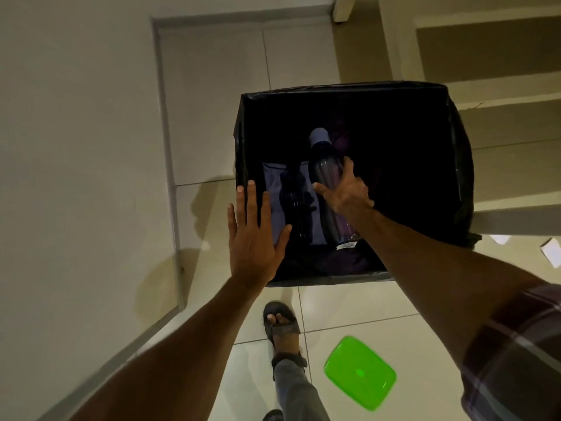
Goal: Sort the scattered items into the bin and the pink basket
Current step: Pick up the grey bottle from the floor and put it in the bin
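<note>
The black-lined bin (455, 165) stands on the tiled floor against the steps. Inside it lies a blue cloth (273, 183) with a bottle's shadow across it. A clear dark-tinted bottle (323, 165) with a grey cap hangs over the bin's inside, cap pointing away from me. My right hand (346, 192) spans it from above, thumb on its left side and fingers on its right. My left hand (252, 235) is flat with fingers spread over the bin's near left rim. The pink basket is out of view.
A green plastic lid (359, 372) lies on the floor tiles at my lower right. My foot in a dark sandal (280, 326) stands just before the bin. White paper scraps (551, 252) lie at the right edge. A wall runs along the left.
</note>
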